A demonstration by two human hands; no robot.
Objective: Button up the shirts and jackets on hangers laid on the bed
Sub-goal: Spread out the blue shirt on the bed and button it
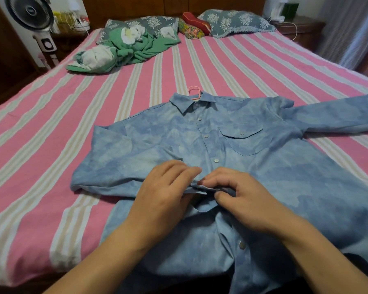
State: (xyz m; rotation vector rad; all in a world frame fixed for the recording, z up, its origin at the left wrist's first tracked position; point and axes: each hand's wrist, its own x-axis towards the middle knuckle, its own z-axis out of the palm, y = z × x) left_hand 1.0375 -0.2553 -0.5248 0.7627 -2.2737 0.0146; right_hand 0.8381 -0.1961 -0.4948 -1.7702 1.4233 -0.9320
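Both hands pinch the front placket: left hand (166, 187) and right hand (240, 194) curl on the fabric edges mid-chest of the pale blue mottled shirt (263, 166), which lies face up on the pink striped bedspread (51, 124), snaps fastened above, pink hanger (194, 92) at the collar.
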